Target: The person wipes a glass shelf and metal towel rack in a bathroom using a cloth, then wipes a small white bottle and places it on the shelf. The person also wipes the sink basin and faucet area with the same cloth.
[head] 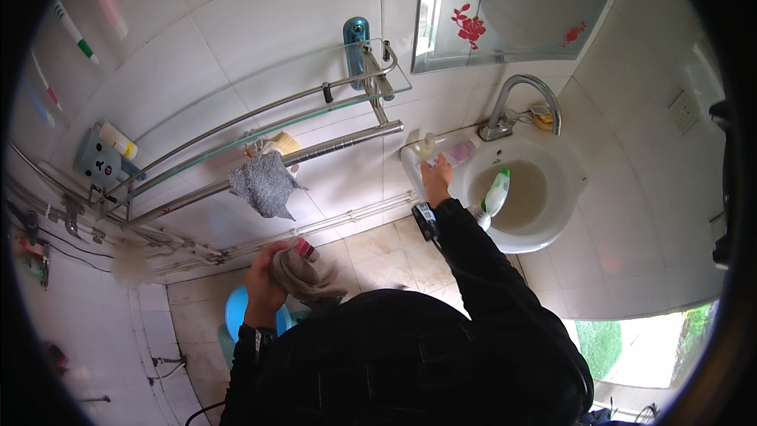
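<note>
My left hand (263, 284) grips a brownish-grey cloth (301, 275), which hangs in folds beside my body. A small red-and-pink object (305, 248) pokes out past the cloth at my fingertips; its kind is unclear. At the left ledge of the white washbasin (532, 242), my right hand (437, 180) has its fingers around the near end of a clear bottle with a pink label (460, 152). A pale pump bottle (424, 145) stands just beyond those fingers. Over the basin's front left rim leans a white-and-green spray bottle (495, 192). Cloudy water (526, 195) lies in the bowl.
A curved metal faucet (523, 80) rises behind the basin, near a yellow soap (543, 121). On the left wall, a glass shelf (307, 107) and a towel bar (343, 145) jut out, with a grey cloth (266, 183) hanging there. A blue basin (236, 310) sits below my left hand.
</note>
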